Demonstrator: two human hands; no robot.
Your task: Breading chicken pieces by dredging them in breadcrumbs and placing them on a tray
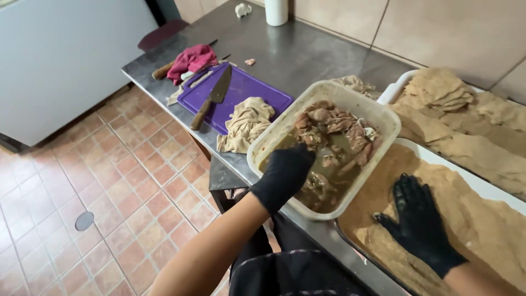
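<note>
My left hand, in a black glove, reaches into a whitish plastic tub of brown meat pieces in murky liquid; its fingers are down in the contents, and what they grip is hidden. My right hand, also in a black glove, lies flat with fingers spread on tan breading flour in a white tray. The tub sits on the steel counter, touching the tray's left edge.
A second tray behind holds breaded flat pieces. On the counter lie a purple cutting board with a large knife, a beige cloth and a red cloth. Tiled floor lies left.
</note>
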